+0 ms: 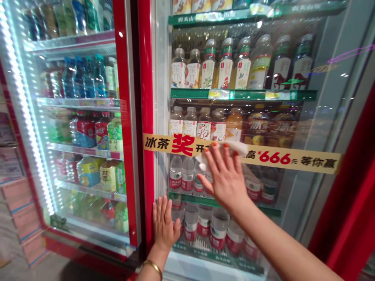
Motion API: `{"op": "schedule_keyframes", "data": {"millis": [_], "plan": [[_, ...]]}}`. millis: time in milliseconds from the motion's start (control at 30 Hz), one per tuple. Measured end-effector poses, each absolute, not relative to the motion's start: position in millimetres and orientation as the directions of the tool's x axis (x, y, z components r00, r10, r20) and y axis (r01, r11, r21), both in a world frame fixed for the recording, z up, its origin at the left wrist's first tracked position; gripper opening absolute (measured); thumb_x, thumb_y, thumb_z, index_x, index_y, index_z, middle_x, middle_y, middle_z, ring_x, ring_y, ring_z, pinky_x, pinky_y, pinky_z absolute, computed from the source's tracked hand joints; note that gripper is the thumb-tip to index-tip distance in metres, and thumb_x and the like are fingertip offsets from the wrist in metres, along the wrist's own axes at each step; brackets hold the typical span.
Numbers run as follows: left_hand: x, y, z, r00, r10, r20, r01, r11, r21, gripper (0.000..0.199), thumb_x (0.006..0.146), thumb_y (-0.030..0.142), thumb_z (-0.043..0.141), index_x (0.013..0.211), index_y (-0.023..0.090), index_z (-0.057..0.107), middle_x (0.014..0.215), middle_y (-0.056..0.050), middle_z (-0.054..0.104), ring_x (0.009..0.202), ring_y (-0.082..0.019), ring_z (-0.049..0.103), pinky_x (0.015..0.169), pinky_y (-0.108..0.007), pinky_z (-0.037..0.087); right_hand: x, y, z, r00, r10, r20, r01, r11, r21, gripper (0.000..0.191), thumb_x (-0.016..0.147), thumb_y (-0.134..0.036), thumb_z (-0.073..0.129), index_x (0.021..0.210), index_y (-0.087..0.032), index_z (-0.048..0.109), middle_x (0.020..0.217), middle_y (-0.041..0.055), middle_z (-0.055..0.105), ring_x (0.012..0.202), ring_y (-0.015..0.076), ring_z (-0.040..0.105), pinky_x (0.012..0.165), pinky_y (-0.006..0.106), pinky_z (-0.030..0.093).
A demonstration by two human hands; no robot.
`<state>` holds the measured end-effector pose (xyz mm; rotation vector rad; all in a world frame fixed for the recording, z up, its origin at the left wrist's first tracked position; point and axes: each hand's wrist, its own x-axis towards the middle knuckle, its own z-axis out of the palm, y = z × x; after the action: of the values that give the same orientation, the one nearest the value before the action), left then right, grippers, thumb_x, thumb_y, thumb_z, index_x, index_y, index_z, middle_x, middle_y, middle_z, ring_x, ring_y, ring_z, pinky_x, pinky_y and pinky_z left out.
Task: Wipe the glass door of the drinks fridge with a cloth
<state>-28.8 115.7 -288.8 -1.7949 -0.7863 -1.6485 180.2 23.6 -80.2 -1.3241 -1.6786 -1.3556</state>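
My right hand point(225, 175) is pressed against the glass door point(295, 203) of a drinks fridge, its fingers spread. Beneath its fingers it holds a crumpled white tissue point(238, 147) to the glass. Hand and tissue cover part of a yellow strip point(293, 158) with black and red lettering stuck across the door. Lower and to the left, my left hand point(164, 222) lies flat near the door's left edge, fingers extended and holding nothing. A gold-coloured bracelet point(152, 266) circles that wrist.
Behind the glass, shelves carry bottled drinks point(225, 64) and red-labelled water bottles point(219, 230). A red frame point(146, 97) borders the door. Another lit fridge point(123, 117) with bottles stands at left, beside stacked cartons point(25, 218).
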Motion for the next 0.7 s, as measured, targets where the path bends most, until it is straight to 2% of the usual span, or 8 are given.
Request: {"op": "schedule_keyframes", "data": {"millis": [167, 233, 333, 400, 467, 600, 633, 700], "plan": [[-29, 121, -296, 0.030, 0.054, 0.998, 0.759, -0.651, 0.012, 0.072, 0.110, 0.035, 0.041, 0.177, 0.017, 0.020, 0.184, -0.018, 0.026, 0.172, -0.031, 0.024, 0.140, -0.062, 0.023, 145, 38, -114, -0.695, 0.324, 0.641, 0.717, 0.251, 0.650, 0.074, 0.110, -0.066, 0.044, 0.170, -0.023, 0.044, 0.178, -0.0021, 0.043, 0.154, 0.0215, 0.047, 0.131, 0.038, 0.036], [-28, 122, -298, 0.024, 0.072, 0.997, 0.766, -0.642, 0.028, 0.075, 0.108, 0.032, 0.047, 0.177, 0.018, 0.020, 0.183, -0.018, 0.026, 0.172, -0.032, 0.024, 0.139, -0.063, 0.024, 166, 25, -118, -0.629, 0.353, 0.692, 0.773, 0.189, 0.606, 0.074, 0.111, -0.064, 0.045, 0.173, -0.024, 0.038, 0.178, -0.0009, 0.042, 0.159, 0.0220, 0.043, 0.132, 0.039, 0.035], [-27, 119, -295, 0.037, 0.078, 0.996, 0.767, -0.641, 0.022, 0.080, 0.104, 0.024, 0.053, 0.177, 0.020, 0.020, 0.183, -0.017, 0.028, 0.173, -0.031, 0.023, 0.140, -0.061, 0.023, 192, 13, -92, -0.304, 0.314, 0.899, 0.939, -0.060, 0.339, 0.086, 0.110, -0.061, 0.047, 0.179, -0.019, 0.017, 0.183, 0.0113, 0.029, 0.169, 0.0335, 0.028, 0.135, 0.055, 0.028], [-27, 116, -291, 0.037, 0.066, 0.997, 0.764, -0.645, 0.014, 0.081, 0.103, 0.022, 0.054, 0.177, 0.019, 0.021, 0.183, -0.017, 0.028, 0.173, -0.031, 0.023, 0.141, -0.060, 0.021, 186, 19, -74, -0.197, 0.259, 0.945, 0.964, -0.123, 0.235, 0.096, 0.108, -0.066, 0.050, 0.179, -0.013, 0.012, 0.184, 0.0184, 0.022, 0.171, 0.0406, 0.020, 0.134, 0.064, 0.024], [-27, 115, -287, 0.042, 0.055, 0.998, 0.766, -0.643, 0.003, 0.080, 0.103, 0.021, 0.054, 0.176, 0.018, 0.022, 0.183, -0.016, 0.028, 0.173, -0.029, 0.022, 0.142, -0.057, 0.019, 166, 30, -72, -0.279, 0.264, 0.923, 0.949, -0.075, 0.308, 0.100, 0.106, -0.071, 0.050, 0.178, -0.010, 0.017, 0.184, 0.0178, 0.022, 0.172, 0.0404, 0.017, 0.135, 0.062, 0.023], [-27, 114, -282, 0.049, 0.027, 0.998, 0.772, -0.635, -0.021, 0.079, 0.103, 0.019, 0.054, 0.176, 0.017, 0.023, 0.184, -0.016, 0.026, 0.173, -0.028, 0.021, 0.143, -0.055, 0.018, 161, 28, -106, -0.531, 0.325, 0.783, 0.841, 0.083, 0.535, 0.093, 0.106, -0.073, 0.048, 0.175, -0.013, 0.030, 0.185, 0.0086, 0.025, 0.173, 0.0307, 0.015, 0.138, 0.047, 0.025], [-27, 114, -282, 0.045, 0.022, 0.999, 0.772, -0.635, -0.021, 0.080, 0.103, 0.019, 0.055, 0.176, 0.017, 0.024, 0.184, -0.016, 0.026, 0.173, -0.029, 0.021, 0.143, -0.055, 0.018, 174, 20, -113, -0.508, 0.333, 0.794, 0.852, 0.063, 0.519, 0.093, 0.107, -0.070, 0.049, 0.176, -0.013, 0.027, 0.185, 0.0088, 0.024, 0.174, 0.0305, 0.012, 0.138, 0.048, 0.024], [-27, 113, -280, 0.043, 0.023, 0.999, 0.770, -0.638, -0.019, 0.081, 0.102, 0.018, 0.056, 0.176, 0.016, 0.024, 0.183, -0.016, 0.027, 0.173, -0.029, 0.022, 0.143, -0.055, 0.018, 207, 2, -116, -0.331, 0.323, 0.887, 0.929, -0.056, 0.367, 0.092, 0.108, -0.064, 0.050, 0.179, -0.014, 0.016, 0.186, 0.0124, 0.017, 0.174, 0.0346, 0.008, 0.138, 0.056, 0.024]]}}
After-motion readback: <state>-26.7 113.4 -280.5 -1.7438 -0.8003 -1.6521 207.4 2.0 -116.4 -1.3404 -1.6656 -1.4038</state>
